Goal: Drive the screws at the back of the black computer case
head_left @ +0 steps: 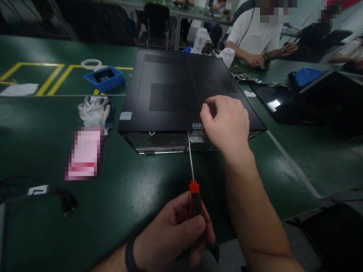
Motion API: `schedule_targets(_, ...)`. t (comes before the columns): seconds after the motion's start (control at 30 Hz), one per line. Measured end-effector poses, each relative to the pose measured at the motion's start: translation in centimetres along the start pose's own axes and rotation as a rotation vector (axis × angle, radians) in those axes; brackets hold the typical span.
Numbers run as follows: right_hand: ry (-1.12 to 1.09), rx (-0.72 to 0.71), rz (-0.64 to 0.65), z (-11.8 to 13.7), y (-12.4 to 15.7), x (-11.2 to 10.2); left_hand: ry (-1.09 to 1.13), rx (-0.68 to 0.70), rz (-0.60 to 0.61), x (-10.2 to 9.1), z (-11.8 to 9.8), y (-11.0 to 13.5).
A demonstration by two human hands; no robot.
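A black desktop computer case [176,90] lies flat on the green table [42,143], its rear panel facing me. My left hand [176,230] is closed round the red and black handle of a screwdriver [193,177]. The screwdriver's thin shaft points up to the case's rear top edge, near the middle. My right hand [227,122] rests on the near right part of the case lid. Its fingers are curled over the rear edge, and I cannot make out anything in them.
White work gloves [95,109] and a blurred pink item [85,153] lie left of the case. A blue parts bin [104,78] and a tape roll [91,63] sit further back. A black cable [56,194] lies at near left. Another black case [312,98] and seated people are at right.
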State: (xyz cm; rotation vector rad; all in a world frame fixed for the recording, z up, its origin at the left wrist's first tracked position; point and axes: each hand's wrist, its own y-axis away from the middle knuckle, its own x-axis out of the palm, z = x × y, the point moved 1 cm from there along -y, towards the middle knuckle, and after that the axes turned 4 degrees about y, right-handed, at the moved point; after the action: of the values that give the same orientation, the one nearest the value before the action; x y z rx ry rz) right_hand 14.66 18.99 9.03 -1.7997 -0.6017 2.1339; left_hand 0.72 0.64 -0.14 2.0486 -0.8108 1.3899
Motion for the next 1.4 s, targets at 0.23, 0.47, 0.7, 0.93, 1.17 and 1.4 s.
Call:
schedule_targets(0.23,-0.001,0.004,0.01,0.04,-0.03,-0.03,0.036,-0.036,-0.006,0.09,-0.19,0.08)
schedule_targets(0.47,-0.015,0.014,0.021,0.11,0.0,-0.13,0.045,0.013,0.029,-0.05,0.18,0.05)
schedule_targets(0.7,-0.005,0.02,0.032,0.04,-0.04,-0.06,0.083,-0.047,-0.004,0.23,-0.2,0.11)
schedule_targets(0.93,0.03,0.018,0.044,0.15,-0.05,-0.13,0.014,0.026,0.028,-0.22,0.22,-0.05)
schedule_targets(1.17,0.001,0.017,0.017,0.06,-0.05,-0.03,0.079,-0.056,-0.008,0.19,-0.1,0.18)
schedule_targets(1.4,-0.006,0.014,0.015,0.06,-0.02,-0.06,0.016,0.009,0.007,0.11,0.07,0.0)
